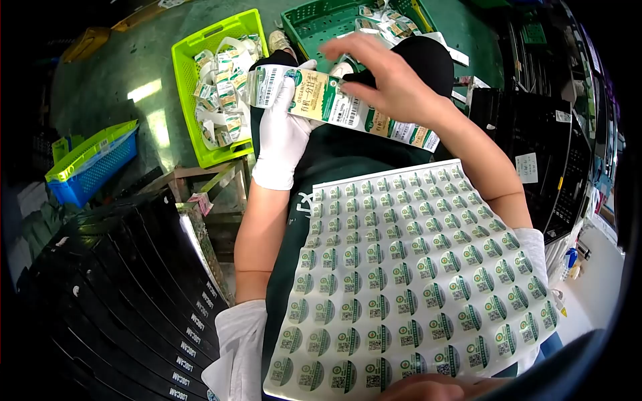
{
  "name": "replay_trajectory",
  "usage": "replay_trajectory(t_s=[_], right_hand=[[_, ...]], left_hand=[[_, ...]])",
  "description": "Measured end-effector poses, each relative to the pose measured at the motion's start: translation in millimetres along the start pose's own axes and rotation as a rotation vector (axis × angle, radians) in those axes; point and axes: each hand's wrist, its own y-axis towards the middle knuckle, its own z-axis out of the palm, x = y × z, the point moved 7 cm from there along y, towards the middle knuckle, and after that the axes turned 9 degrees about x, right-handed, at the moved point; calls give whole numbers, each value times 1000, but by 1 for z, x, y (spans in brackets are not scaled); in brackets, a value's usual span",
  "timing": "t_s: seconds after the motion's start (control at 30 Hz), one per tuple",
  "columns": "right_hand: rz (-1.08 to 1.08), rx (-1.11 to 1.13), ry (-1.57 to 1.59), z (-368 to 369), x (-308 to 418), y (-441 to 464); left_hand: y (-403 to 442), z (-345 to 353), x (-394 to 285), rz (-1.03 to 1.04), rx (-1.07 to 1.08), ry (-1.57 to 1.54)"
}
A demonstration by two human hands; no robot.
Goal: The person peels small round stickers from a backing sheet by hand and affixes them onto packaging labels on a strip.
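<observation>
My left hand (279, 134), in a white glove, grips the left part of a long printed packaging strip (314, 97); its thumb lies across the front. The strip carries barcodes, green bands and Chinese lettering, and slants down to the right. Over its middle hovers my bare right hand (381, 77), thumb and fingers apart. The thumb tip is close to the strip; I cannot tell whether it touches. A large sheet of round green stickers with QR codes (401, 274) lies across my lap and torso below the strip.
A lime-green crate (180, 87) holds several packed strips. Behind my knee, a dark green crate (304, 30) holds more. At left stand a blue basket (93, 170) and stacked black crates (120, 287). Black crates (535, 134) also stand at right.
</observation>
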Motion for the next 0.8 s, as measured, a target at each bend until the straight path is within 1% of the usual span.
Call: replay_trajectory(t_s=[0.03, 0.1, 0.17, 0.2, 0.23, 0.3, 0.33, 0.37, 0.4, 0.43, 0.47, 0.5, 0.53, 0.57, 0.6, 0.63, 0.67, 0.7, 0.73, 0.77, 0.8], right_hand=[[45, -32, -51, -4, -9, -2], [260, 19, 175, 2, -29, -7], [476, 308, 529, 23, -34, -16], [507, 355, 469, 29, -33, -18], [482, 268, 562, 35, -34, -20], [403, 155, 869, 34, -24, -12], [397, 114, 990, 32, -19, -6], [386, 72, 1109, 27, -13, 0], [391, 73, 1182, 25, -8, 5], [358, 109, 1203, 29, -3, 8], [325, 147, 1222, 33, 2, 13], [293, 188, 1241, 36, 8, 14], [329, 258, 1204, 43, 11, 11], [355, 295, 995, 39, 12, 7], [267, 146, 825, 22, 9, 7], [185, -2, 654, 4, 8, 1], [304, -86, 722, -16, -2, -11], [296, -163, 718, -40, -12, -26], [370, -167, 724, -61, -19, -46], [291, -129, 739, -78, -26, -68], [289, -114, 812, -89, -26, -93]], left_hand=[[-1, 2, -1, 1, 22, -11], [-1, 4, -5, 11, 2, 6], [-2, 4, -11, 25, 12, 50], [-2, 7, -14, 11, 31, -28], [-4, 7, -26, 62, -6, 96], [-19, 35, -54, 192, 334, -176], [-28, 25, -64, 268, 451, -273], [-30, 19, -72, 342, 427, -253], [-12, -13, -66, 359, 147, 111], [-9, -20, -49, 354, 248, 144], [-6, -1, -39, 350, 348, 176], [4, 8, -27, 317, 364, 47], [13, 16, -16, 285, 376, -84], [14, 30, -26, 318, 411, -106], [15, 45, -36, 350, 448, -129], [10, 51, -56, 434, 342, 36], [1, 64, -78, 420, 752, -212], [-14, 74, -97, 281, 1147, -426], [-35, 85, -114, 241, 1313, -370], [-60, 101, -123, 295, 1334, -164], [-80, 113, -125, 355, 1303, 44]])
